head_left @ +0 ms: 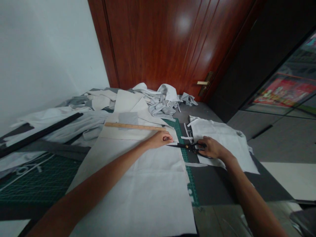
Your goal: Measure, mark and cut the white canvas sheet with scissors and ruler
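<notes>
My right hand (212, 148) grips a pair of black-handled scissors (189, 147), whose blades point left toward the edge of a long white fabric sheet (133, 184). My left hand (160, 139) is curled at that edge and pinches the cloth a short way from the blade tips. A wooden ruler (133, 126) lies across the sheet, its far end close to my left hand. Beneath my right hand, a second white fabric piece (219, 138) lies with a ragged outline.
A green cutting mat (190, 187) runs under the fabric, with another green mat (37, 181) to the left. A heap of white and grey cloth (158, 102) sits at the back. A black rod (39, 133) lies on the left. A wooden door (153, 42) stands behind the table.
</notes>
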